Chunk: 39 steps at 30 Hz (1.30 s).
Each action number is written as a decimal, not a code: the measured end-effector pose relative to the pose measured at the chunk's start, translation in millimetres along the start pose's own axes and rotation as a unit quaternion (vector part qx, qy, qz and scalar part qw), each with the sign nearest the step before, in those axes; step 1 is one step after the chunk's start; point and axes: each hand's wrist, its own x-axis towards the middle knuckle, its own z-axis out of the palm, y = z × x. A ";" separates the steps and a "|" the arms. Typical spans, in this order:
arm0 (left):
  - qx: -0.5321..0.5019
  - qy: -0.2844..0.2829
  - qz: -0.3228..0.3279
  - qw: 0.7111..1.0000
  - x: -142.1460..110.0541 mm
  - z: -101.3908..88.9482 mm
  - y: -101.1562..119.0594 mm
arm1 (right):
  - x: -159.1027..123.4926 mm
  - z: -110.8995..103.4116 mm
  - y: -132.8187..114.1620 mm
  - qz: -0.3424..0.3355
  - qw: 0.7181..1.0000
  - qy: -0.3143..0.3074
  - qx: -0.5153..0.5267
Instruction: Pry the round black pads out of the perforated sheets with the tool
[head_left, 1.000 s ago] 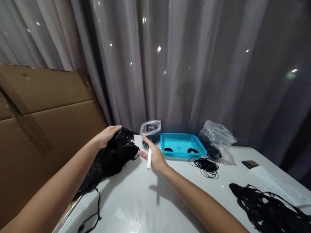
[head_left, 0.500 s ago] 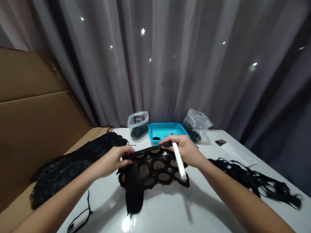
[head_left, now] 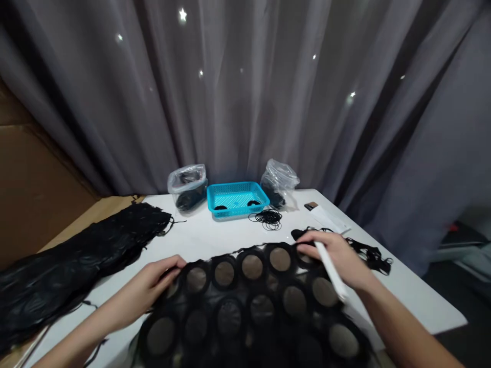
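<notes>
A floppy black sheet with rows of ringed round openings (head_left: 261, 309) hangs spread between my hands, over the near part of the table. My left hand (head_left: 163, 276) is closed on its upper left edge, fingertips partly hidden. At the upper right edge my right hand (head_left: 337, 254) pinches the same sheet. A slim white stick-like tool (head_left: 330, 271) is also held in my right hand, slanting down to the right in front of the sheet. The lower part of the sheet is blurred and runs out of view.
Behind the sheet is a blue basket (head_left: 238, 210) with small black rings, between two clear plastic bags (head_left: 187, 181) (head_left: 282, 176) of black pieces. Thin black loops (head_left: 269, 219) lie by it. A black sheet pile (head_left: 84, 255) lies left, black strips (head_left: 370, 254) right, beside white paper (head_left: 330, 220).
My hands have moved apart, and the folded black sheet is now spread wide between them and nearer to me. The view has shifted to the right. The white tool stays in my right hand.
</notes>
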 end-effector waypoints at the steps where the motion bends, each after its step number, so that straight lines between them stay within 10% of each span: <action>1: -0.009 -0.034 0.007 0.999 12.0 11.5 -6.9 | 12.5 12.0 22.5 0.017 1.000 -0.009 0.002; 7: -0.005 0.000 -0.012 1.000 73.5 48.4 -54.2 | 69.0 63.0 117.0 0.123 0.992 -0.015 -0.021; 22: 0.179 0.071 0.038 0.981 96.9 48.4 -84.3 | 100.5 54.4 128.7 0.078 0.994 0.008 -0.081; 28: 0.255 0.095 0.113 0.956 92.0 59.4 -56.0 | 100.7 30.0 127.9 -0.013 0.995 0.100 0.023; 33: 0.243 0.030 0.230 0.942 110.8 130.5 5.8 | 103.6 45.3 115.3 0.092 0.964 0.014 0.249; 39: 0.221 -0.006 0.298 0.929 141.8 201.1 46.5 | 100.6 63.5 123.8 0.067 0.977 -0.036 0.198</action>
